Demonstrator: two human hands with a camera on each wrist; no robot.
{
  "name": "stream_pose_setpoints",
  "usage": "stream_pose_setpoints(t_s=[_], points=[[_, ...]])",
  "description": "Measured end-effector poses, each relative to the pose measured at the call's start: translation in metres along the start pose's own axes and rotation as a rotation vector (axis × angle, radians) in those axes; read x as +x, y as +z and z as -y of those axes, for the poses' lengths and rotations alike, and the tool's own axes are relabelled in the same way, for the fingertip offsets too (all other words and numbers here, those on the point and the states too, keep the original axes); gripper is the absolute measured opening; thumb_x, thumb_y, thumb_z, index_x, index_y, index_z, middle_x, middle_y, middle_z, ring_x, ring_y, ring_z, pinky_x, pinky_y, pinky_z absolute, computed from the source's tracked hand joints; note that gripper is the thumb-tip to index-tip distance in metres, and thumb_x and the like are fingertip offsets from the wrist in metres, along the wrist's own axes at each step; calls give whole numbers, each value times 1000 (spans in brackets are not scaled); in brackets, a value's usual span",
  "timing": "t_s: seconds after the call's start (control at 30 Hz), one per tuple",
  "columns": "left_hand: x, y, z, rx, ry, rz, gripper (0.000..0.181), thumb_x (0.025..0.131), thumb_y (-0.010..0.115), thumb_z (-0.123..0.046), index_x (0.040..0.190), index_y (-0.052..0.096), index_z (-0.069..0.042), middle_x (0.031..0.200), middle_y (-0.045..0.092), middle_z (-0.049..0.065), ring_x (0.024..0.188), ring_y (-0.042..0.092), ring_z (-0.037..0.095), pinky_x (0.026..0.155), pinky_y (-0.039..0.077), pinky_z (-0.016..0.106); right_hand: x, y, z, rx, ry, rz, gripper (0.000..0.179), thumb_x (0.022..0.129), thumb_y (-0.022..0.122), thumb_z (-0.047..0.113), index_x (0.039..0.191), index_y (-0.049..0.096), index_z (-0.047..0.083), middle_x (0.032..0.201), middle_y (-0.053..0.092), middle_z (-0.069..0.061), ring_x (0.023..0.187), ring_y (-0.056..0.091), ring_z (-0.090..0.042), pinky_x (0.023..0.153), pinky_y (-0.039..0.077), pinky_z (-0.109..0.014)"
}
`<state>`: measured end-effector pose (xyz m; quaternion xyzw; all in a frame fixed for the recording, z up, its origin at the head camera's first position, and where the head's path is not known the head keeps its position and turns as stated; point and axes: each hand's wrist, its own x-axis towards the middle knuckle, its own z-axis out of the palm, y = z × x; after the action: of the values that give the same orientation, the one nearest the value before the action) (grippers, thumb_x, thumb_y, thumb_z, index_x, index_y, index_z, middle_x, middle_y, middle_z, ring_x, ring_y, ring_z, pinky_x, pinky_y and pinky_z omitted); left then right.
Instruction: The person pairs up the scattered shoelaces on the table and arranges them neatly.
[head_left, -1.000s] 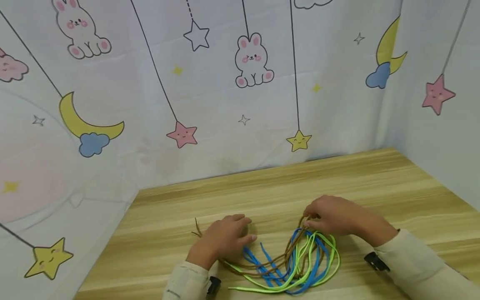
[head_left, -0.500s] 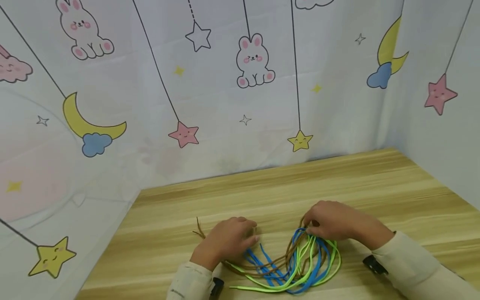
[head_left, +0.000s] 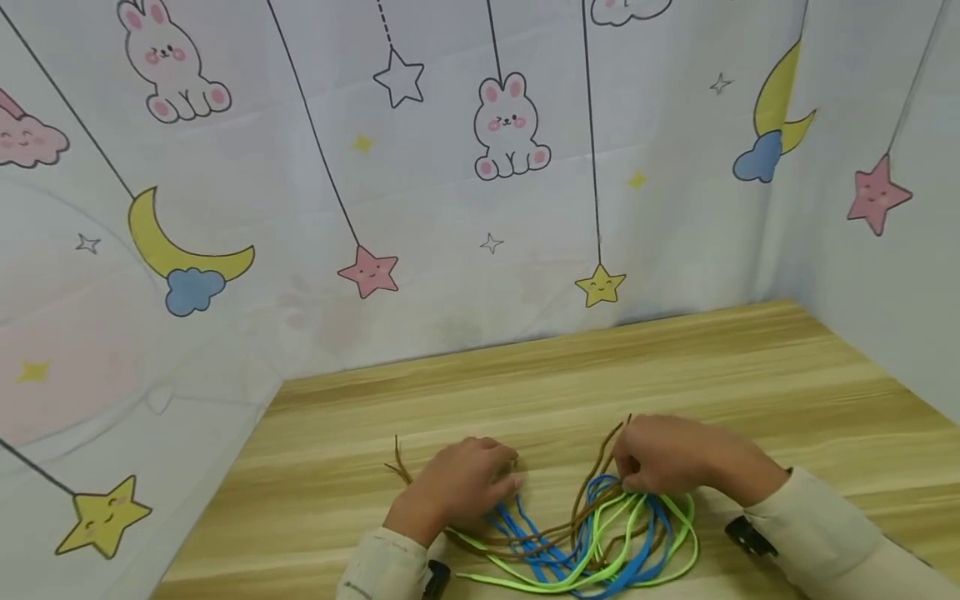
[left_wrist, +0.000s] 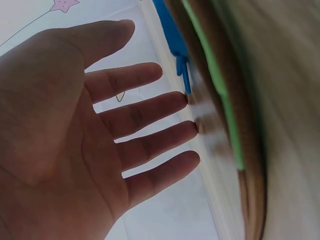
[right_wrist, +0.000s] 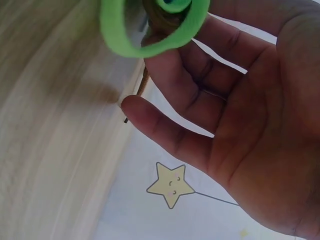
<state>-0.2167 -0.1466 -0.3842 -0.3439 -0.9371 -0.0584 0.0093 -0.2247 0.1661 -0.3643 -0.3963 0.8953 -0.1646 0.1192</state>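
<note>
A tangle of shoelaces lies on the wooden tabletop: green shoelaces [head_left: 525, 586], blue shoelaces [head_left: 652, 557] and brown shoelaces [head_left: 597, 458]. At the bundle's right end my right hand [head_left: 667, 454] pinches laces with bent fingers. A green loop [right_wrist: 135, 52] hangs by its fingertips in the right wrist view, and a thin brown lace end [right_wrist: 144, 82] shows behind the fingers. My left hand [head_left: 457, 479] is over the left part of the bundle, fingers spread and almost straight. In the left wrist view its palm holds nothing, and fingertips [left_wrist: 190, 129] reach down at the tabletop beside the laces.
The wood-grain table [head_left: 540, 375] runs back to a white curtain [head_left: 435, 192] printed with rabbits, moons and stars. More curtain closes off both sides. Brown lace ends [head_left: 397, 457] stick out left of my left hand. Dark wrist straps [head_left: 750, 535] sit at both sleeves.
My right hand has moved down toward me, shifting the lace loops the same way. Brown lace ends now show beyond it. The left hand has barely moved.
</note>
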Motion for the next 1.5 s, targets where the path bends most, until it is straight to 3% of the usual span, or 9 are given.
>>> stream_pose_setpoints(t_s=[0.17, 0.33, 0.47, 0.73, 1.0, 1.3, 1.5], points=[[-1, 1, -1, 3, 3, 0, 35, 102, 58, -39, 125, 68, -15, 120, 68, 0, 109, 64, 21, 89, 53, 40, -2, 0, 3, 55, -12, 50, 21, 89, 74, 15, 75, 65, 28, 72, 56, 20, 64, 52, 1, 61, 46, -25], [-2, 2, -1, 10, 10, -7, 34, 102, 58, -39, 125, 68, -16, 121, 67, 1, 109, 64, 21, 90, 53, 40, -3, -4, 5, 120, -68, 69, 21, 94, 70, 19, 76, 64, 28, 69, 56, 19, 59, 49, 1, 59, 44, -23], [-1, 1, -1, 6, 16, -8, 34, 102, 58, -39, 126, 68, -16, 121, 67, 0, 109, 64, 20, 89, 53, 39, -8, -11, 7, 162, -88, 36, 23, 99, 65, 24, 77, 63, 26, 66, 53, 17, 55, 44, 0, 56, 41, -23], [-1, -1, -3, -1, 63, -64, 31, 103, 58, -35, 124, 70, -16, 118, 68, -3, 105, 65, 16, 86, 54, 35, -10, -19, 11, 194, -106, -66, 18, 103, 60, 26, 85, 63, 23, 77, 60, 14, 65, 54, -3, 63, 48, -26], [-1, -6, -8, -161, 91, -51, 36, 107, 48, -39, 127, 69, -17, 124, 67, -7, 113, 63, 11, 94, 51, 35, -10, -22, 14, 236, -135, -108, 17, 104, 58, 27, 88, 62, 25, 78, 64, 8, 64, 56, -4, 63, 50, -27], [5, -7, -11, -336, 115, -14, 44, 108, 42, -45, 128, 68, -17, 120, 67, -12, 110, 62, 5, 95, 51, 34, -11, -27, 14, 237, -148, -198, 19, 103, 60, 26, 84, 61, 25, 71, 57, 15, 60, 53, -3, 59, 48, -26], [7, -8, -14, -352, 137, 8, 42, 107, 45, -45, 125, 71, -17, 115, 69, -13, 104, 63, 2, 90, 52, 30, -12, -29, 14, 247, -165, -251, 18, 103, 60, 26, 86, 63, 24, 70, 57, 14, 60, 51, -3, 58, 47, -26]])
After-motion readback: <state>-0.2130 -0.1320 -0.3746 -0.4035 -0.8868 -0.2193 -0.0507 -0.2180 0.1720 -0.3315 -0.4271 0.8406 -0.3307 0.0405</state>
